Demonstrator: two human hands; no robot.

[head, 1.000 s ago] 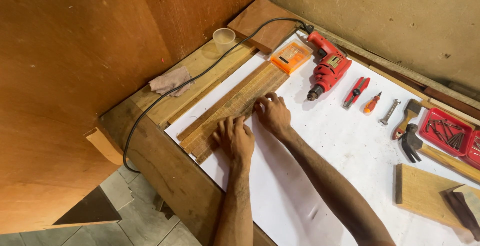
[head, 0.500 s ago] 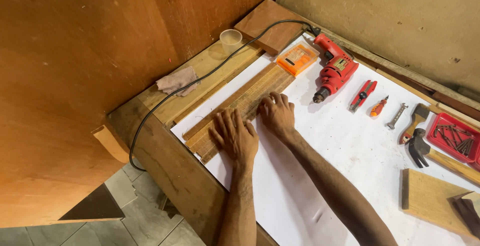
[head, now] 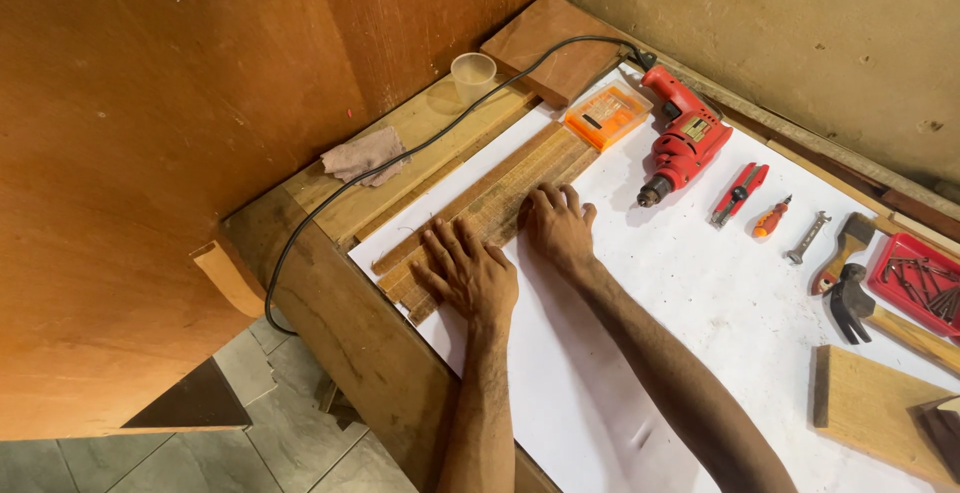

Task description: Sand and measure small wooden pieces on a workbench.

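Two hands flat on strips (head: 490,208): left hand (head: 470,273), right hand (head: 557,230), fingers spread, gripping nothing; strips aligned side by side; drill (head: 680,143) untouched.

Both hands (head: 505,253) flat on wood strips (head: 500,198); drill (head: 680,143) right of strips.

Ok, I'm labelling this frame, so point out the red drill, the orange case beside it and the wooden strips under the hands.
red drill (head: 688,138), head view, on the middle of its body.
orange case (head: 607,116), head view, on its lid.
wooden strips (head: 520,178), head view, on the bare top face beyond the fingers.
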